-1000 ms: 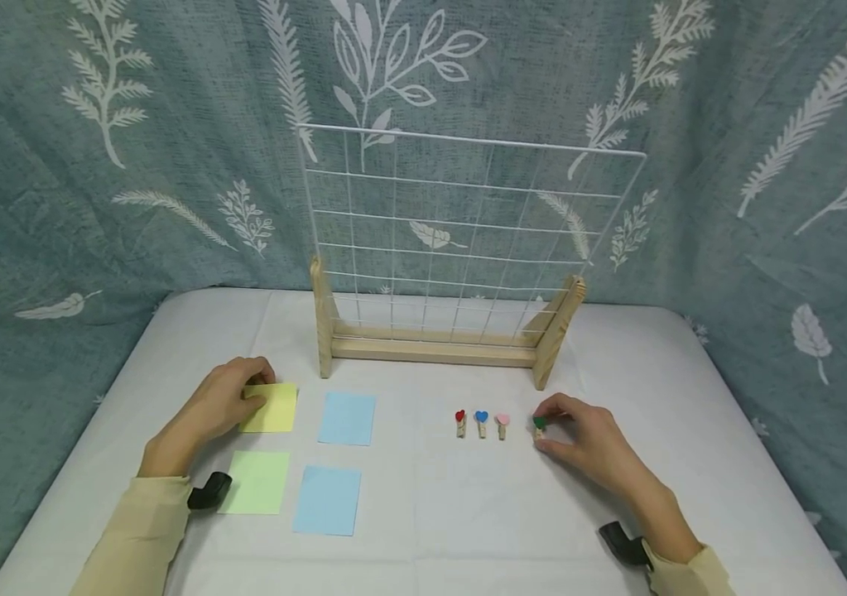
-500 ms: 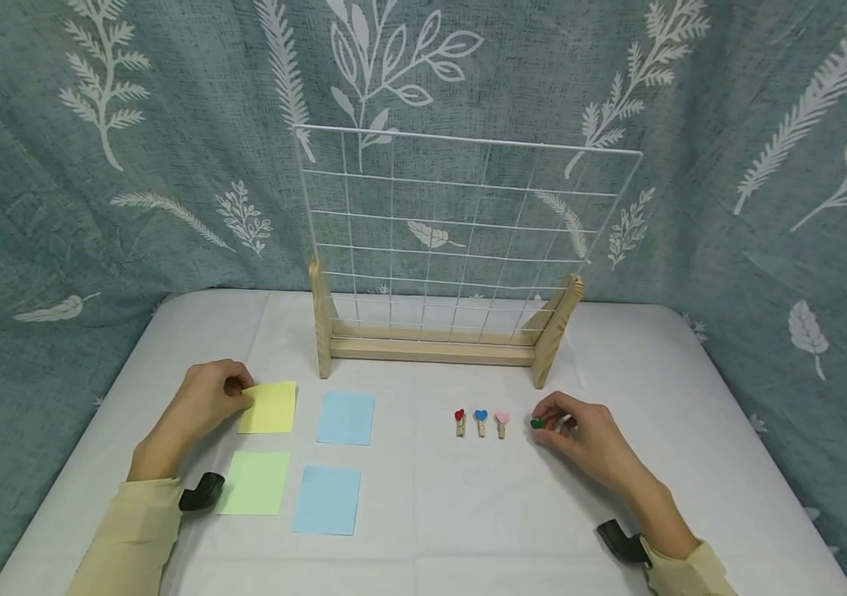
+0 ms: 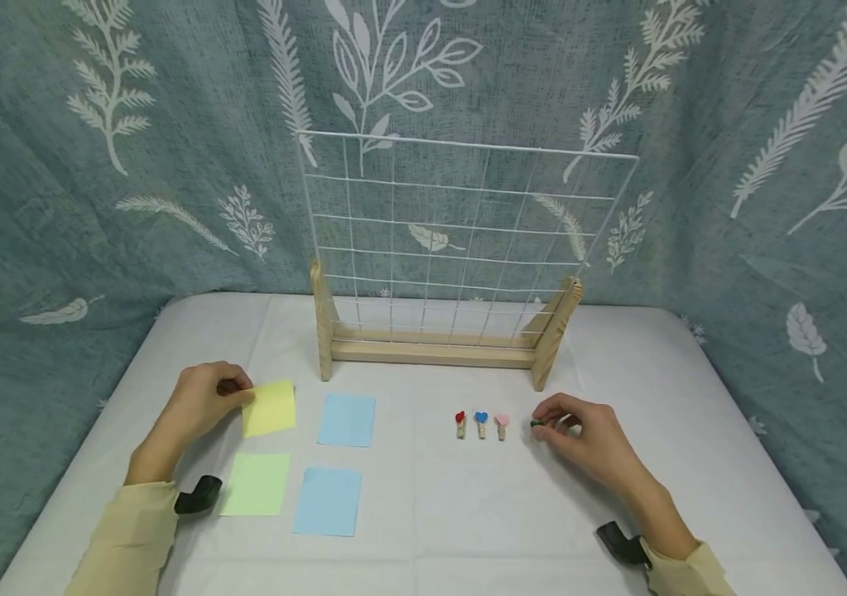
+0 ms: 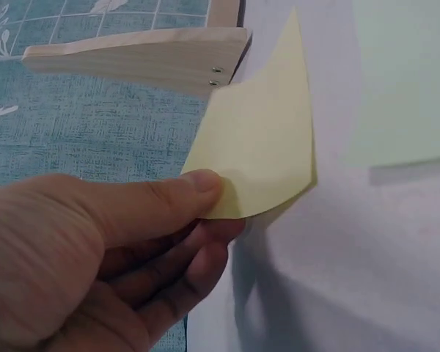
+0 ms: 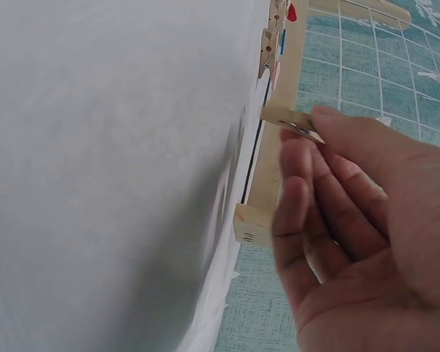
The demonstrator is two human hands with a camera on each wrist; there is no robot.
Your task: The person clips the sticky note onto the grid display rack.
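Far left, I have a beige sleeve (image 3: 121, 542) with a black wrist piece (image 3: 198, 495) at its cuff, and from it the left hand (image 3: 199, 410) reaches in. Its thumb and fingertips pinch one corner of the yellow note (image 3: 271, 410); on my left wrist view the paper bends and tilts up from that grip, with a shadow on the cloth near it. I can't tell whether its far edge touches down.

Just nearer me lies the green note (image 3: 255, 484), flat on the white cloth (image 3: 453, 513). Right of these come two blue notes, the upper one (image 3: 347, 420) beside the yellow, the lower one (image 3: 327, 502) beside the green.

Behind, in the middle, a white wire grid (image 3: 468, 144) stands upright in a wooden stand (image 3: 430, 353), with a patterned teal curtain (image 3: 192, 124) beyond.

Further right I see three clips in a row, apart from each other: a red heart (image 3: 460, 418), a blue heart (image 3: 481, 418), a pink heart (image 3: 501, 420).

Rightmost, the right hand (image 3: 587, 434) pinches the green clip (image 5: 277, 115) between thumb and index finger, its other fingers curled loosely below. The clip's green top is mostly hidden from my head view.
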